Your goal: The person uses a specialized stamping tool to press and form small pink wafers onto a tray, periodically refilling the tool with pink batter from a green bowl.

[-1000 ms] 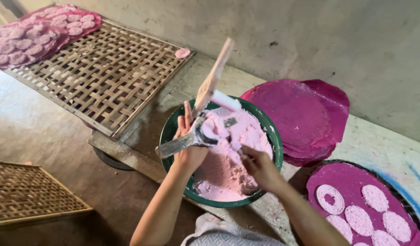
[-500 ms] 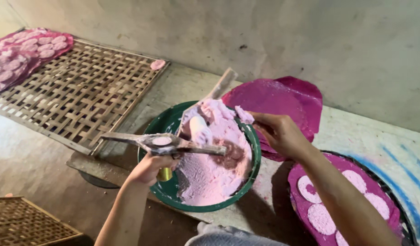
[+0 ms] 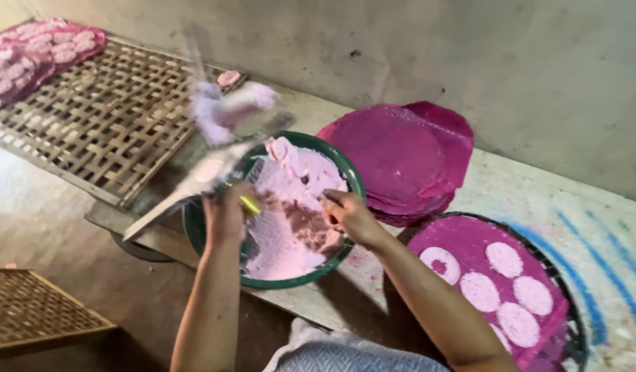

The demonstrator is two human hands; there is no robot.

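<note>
A green bowl (image 3: 345,169) full of soft pink dough (image 3: 294,227) stands on the bench in front of me. My left hand (image 3: 225,213) grips a flat metal press tool (image 3: 194,182) with a yellow handle, raised over the bowl's left rim and blurred by motion; a lump of pink dough (image 3: 225,107) rides on its upper part. My right hand (image 3: 349,215) rests in the bowl at its right side, fingers curled into the dough. Right of the bowl lies a round tray (image 3: 562,289) lined with magenta cloth carrying several pale pink dough discs (image 3: 504,258).
A stack of magenta cloths (image 3: 400,151) lies behind the bowl. A woven bamboo rack (image 3: 104,114) stretches to the left, with pink discs on cloth (image 3: 21,58) at its far end. Another woven mat (image 3: 28,317) lies on the floor at lower left. A grey wall (image 3: 400,48) runs behind.
My left hand has swung the metal tool up and to the left over the bowl's rim. My right hand moved from the bowl's far right edge back into the dough.
</note>
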